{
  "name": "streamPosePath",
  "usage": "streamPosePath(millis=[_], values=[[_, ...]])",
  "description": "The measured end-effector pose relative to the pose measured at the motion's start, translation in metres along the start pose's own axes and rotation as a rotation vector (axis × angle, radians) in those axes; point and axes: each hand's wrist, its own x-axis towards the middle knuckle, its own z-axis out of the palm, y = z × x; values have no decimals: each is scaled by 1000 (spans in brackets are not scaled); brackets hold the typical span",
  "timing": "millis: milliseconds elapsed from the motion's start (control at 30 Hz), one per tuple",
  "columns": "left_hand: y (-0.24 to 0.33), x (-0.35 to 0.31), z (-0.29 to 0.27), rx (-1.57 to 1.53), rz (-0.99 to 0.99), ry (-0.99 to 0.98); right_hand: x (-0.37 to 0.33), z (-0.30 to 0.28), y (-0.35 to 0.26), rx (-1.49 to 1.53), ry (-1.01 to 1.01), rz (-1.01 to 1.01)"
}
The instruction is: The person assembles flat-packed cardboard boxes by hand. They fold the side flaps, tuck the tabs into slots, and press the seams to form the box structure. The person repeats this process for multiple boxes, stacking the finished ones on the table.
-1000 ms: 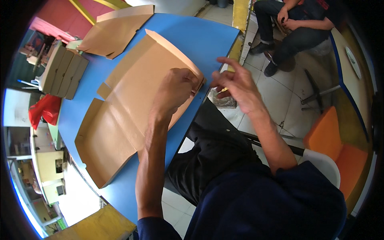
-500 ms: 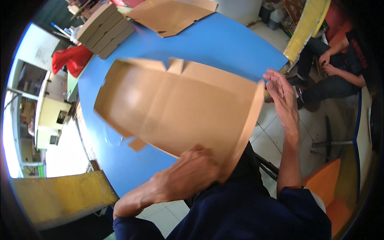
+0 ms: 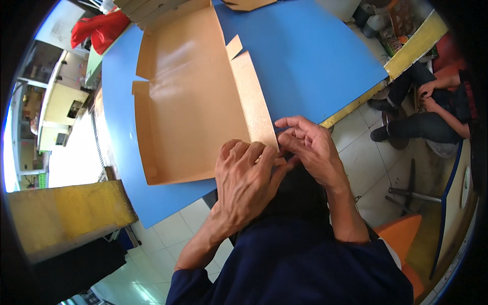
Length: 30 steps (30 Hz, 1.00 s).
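An unfolded brown cardboard box (image 3: 195,112), its side walls raised, lies lengthwise across the table with its lid half away from me. My left hand (image 3: 244,175) is closed over the near right corner, fingers bent inside the wall and thumb outside. Against the outer face of that same corner, my right hand (image 3: 314,150) has its fingers curled and its thumb by the small end flap (image 3: 279,161). The fingers partly hide the corner. Midway along the right side, a small flap (image 3: 234,47) sticks up beside a slit.
The box rests on a blue table (image 3: 315,61). Folded boxes (image 3: 152,12) are stacked at the far left, near a red bag (image 3: 101,30). Another cardboard piece (image 3: 249,4) lies at the far edge. A seated person (image 3: 424,107) is at right, beyond an orange chair (image 3: 401,236).
The box has turned so its length points away from me and has come down onto the table. My right hand has moved left from open air to the box's near right corner.
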Motion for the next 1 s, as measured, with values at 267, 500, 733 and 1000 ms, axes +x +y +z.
streamPosePath(millis=[267,500,733,1000], values=[[-25,-24,-6,-41,465,153,11,2,22,-263,-105,-69],[-23,-18,-7,38,-208,312,-1,20,34,-143,-36,-112],[-15,0,-31,-332,-573,-23,-1,33,20,143,-49,12],[-23,-2,-32,-223,-571,-102,0,42,38,185,-54,-74]])
